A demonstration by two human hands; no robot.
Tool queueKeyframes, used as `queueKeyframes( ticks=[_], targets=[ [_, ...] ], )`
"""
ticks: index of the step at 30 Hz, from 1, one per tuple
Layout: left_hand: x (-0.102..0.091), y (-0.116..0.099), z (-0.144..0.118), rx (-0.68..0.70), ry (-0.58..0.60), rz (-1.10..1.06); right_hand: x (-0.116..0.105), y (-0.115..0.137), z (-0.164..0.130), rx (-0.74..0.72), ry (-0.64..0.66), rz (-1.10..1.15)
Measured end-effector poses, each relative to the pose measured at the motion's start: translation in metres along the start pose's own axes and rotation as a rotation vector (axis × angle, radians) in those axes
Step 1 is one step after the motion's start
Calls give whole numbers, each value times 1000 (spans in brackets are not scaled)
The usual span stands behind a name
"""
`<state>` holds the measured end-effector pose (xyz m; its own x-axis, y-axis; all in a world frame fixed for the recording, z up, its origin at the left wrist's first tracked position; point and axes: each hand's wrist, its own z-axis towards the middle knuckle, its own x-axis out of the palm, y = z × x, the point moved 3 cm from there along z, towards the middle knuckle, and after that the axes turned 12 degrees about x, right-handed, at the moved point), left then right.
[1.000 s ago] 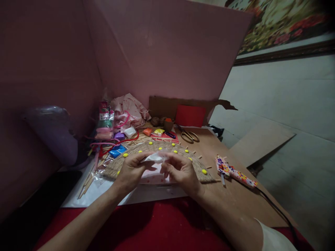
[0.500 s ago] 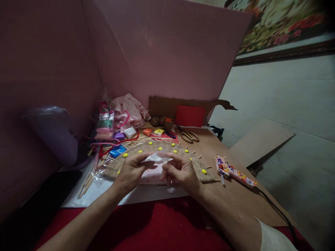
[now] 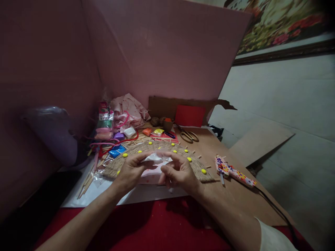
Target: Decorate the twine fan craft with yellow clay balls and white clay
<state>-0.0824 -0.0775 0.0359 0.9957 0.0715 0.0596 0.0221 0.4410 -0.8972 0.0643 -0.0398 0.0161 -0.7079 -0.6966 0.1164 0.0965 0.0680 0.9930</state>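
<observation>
At the far left of my table lies a heap of craft stuff: a stack of small clay packets (image 3: 104, 122), loose sticks (image 3: 87, 183), a blue packet (image 3: 117, 151) and a crumpled pink cloth (image 3: 129, 108). The top packet has a printed label, but it is too small and dim for me to read.

My left hand (image 3: 131, 170) has its fingers curled and pinched on the left edge of a small white packet (image 3: 155, 158), which I hold just above the woven half-round mat (image 3: 157, 148). My right hand (image 3: 179, 170) pinches the packet's other edge between thumb and forefinger, with the remaining fingers folded loosely under. I cannot tell whether the packet is open.

As for progress, I judge the mat well along: yellow dots (image 3: 203, 171) sit spaced around its arc, and short stick pieces poke out along its right rim. The white material in my hands has not yet gone onto the mat, so that part looks to be left.

Further right are the scissors (image 3: 188, 136) beside a red sheet (image 3: 190, 115), then the glue gun (image 3: 231, 171), covered in a flowered pattern, lying on the brown board (image 3: 235, 198) with its cord trailing off. I see no readable writing or brand on any of them.
</observation>
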Motion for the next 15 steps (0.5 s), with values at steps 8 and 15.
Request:
queueKeyframes(
  ticks=[8, 15],
  targets=[
    [0, 1, -1, -71, -22, -13, 1, -1, 1, -7, 36, -12],
    [-3, 4, 0, -1, -48, -33, -2, -1, 0, -17, -130, -18]
  ],
)
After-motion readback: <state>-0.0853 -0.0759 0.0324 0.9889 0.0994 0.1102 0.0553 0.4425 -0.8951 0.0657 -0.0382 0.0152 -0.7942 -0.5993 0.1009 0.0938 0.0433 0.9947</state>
